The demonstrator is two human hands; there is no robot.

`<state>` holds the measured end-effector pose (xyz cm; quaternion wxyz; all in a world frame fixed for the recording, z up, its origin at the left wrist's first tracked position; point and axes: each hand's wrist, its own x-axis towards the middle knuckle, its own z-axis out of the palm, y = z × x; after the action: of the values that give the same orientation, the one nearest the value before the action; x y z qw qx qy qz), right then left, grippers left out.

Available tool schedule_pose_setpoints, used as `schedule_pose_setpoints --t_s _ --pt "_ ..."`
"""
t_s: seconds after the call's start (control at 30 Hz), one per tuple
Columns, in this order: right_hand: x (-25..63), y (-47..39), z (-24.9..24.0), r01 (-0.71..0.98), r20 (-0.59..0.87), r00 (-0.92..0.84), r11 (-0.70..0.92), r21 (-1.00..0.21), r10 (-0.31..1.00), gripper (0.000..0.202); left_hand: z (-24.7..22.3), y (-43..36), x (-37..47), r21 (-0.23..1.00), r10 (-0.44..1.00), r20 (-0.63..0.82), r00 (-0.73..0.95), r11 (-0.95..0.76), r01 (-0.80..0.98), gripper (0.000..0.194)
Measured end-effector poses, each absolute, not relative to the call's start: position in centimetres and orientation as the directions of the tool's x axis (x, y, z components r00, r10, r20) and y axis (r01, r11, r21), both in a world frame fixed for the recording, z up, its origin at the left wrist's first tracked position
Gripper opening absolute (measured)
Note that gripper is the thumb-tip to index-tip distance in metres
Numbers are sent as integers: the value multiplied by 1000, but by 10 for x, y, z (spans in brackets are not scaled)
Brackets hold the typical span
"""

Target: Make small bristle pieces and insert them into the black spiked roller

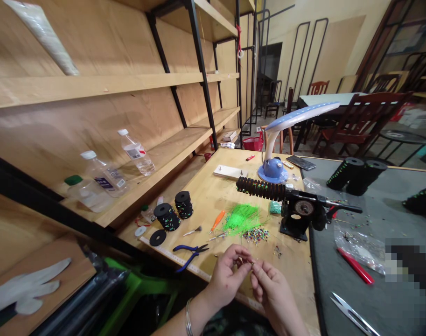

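Observation:
My left hand (231, 274) and my right hand (268, 285) meet above the table's front edge, fingertips pinched close together. Something tiny sits between them, too small to name. Just beyond lie a heap of multicoloured beads (255, 234) and a bundle of bright green strands (243, 217). Blue-handled pliers (192, 251) rest to the left of my left hand, jaws toward it. Behind the beads, a black clamp-like vise (300, 210) carries a row of black discs (260, 187) with coloured bits on them. A few small metal bits (277, 252) lie near my right hand.
Black spools (166, 216) and a flat black disc (157, 238) stand at the left. An orange-handled tool (217, 221) and a brush (193, 231) lie nearby. A blue lamp (273, 169) rises at the back. Scissors (352, 313) and a red pen (355, 266) lie right.

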<state>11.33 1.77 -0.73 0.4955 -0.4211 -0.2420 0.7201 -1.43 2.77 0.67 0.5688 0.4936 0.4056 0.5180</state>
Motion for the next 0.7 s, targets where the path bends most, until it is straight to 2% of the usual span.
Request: schedule_pose_setpoints --t_s 0.27,0.47,0.53,0.7 --pt "118 18 -4 -507 -375 -163 -404 -762 913 51 9 27 -11 986 994 -29 106 46 -161 18" --pt "118 17 -8 -451 -378 -165 -410 -793 911 50 15 27 -9 993 998 46 38 -42 -109 13" --pt "118 18 -8 -419 -371 -163 -404 -813 914 50 17 28 -9 989 998 49 42 -43 -141 15" --pt "124 21 -2 -278 -322 -175 -360 -890 930 51 22 35 -13 933 993 -40 112 78 -352 28"
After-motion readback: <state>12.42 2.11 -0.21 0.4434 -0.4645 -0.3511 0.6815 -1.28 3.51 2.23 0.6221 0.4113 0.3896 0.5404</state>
